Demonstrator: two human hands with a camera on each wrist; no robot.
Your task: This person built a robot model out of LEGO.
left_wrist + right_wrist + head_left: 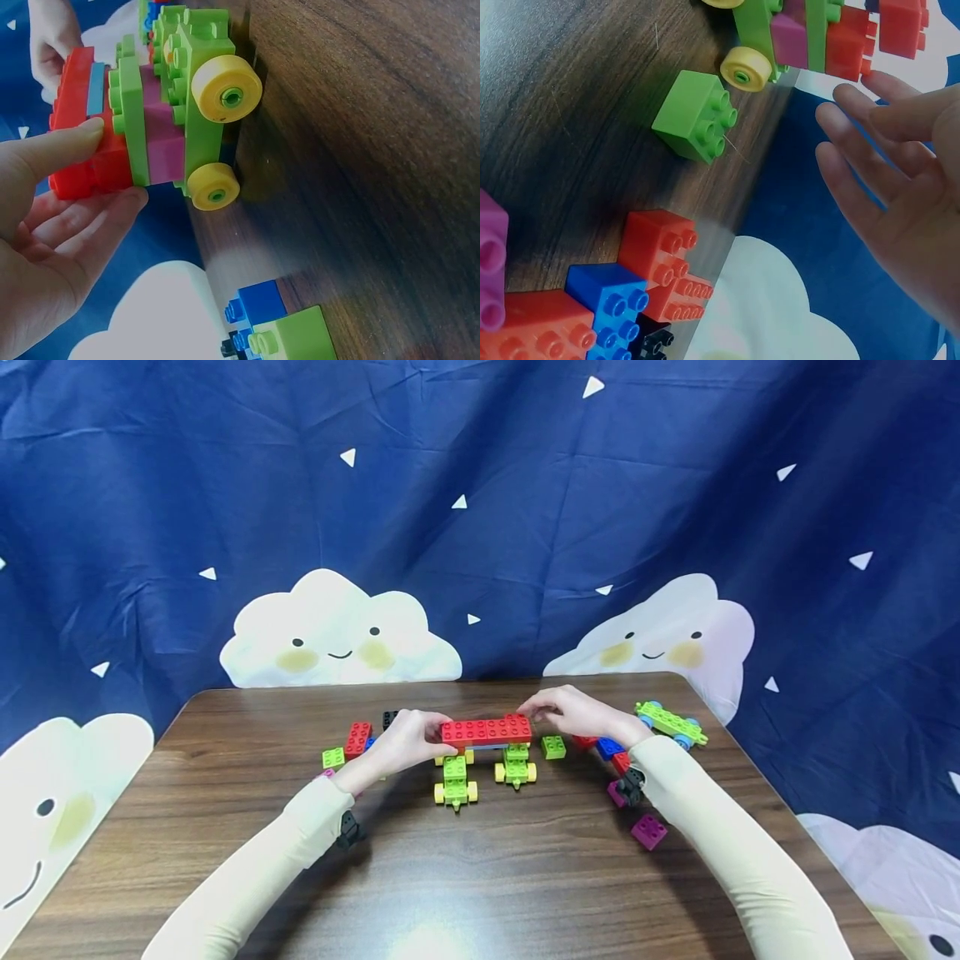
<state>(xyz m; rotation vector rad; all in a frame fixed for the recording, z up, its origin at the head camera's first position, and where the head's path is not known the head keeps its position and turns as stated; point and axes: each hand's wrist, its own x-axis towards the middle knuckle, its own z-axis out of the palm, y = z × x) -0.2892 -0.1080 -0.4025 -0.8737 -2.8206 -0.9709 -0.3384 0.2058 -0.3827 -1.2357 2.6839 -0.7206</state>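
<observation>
We note the left hand (405,740) pinching the left end of the red bricks (486,732) across two green wheeled bases (455,790), the right hand (576,711) loosely spread near the other end; pressing should stay even and vertical.

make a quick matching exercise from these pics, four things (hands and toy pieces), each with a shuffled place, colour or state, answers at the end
Column 1
1. left hand
2. wheels nearest the left hand
3. blue-wheeled base
4. right hand

Column 2
A. fingers loosely extended, gripping nothing
B. near the right edge of the table
C. grips the red bricks
D. yellow

Pairs: 1-C, 2-D, 3-B, 4-A
</observation>
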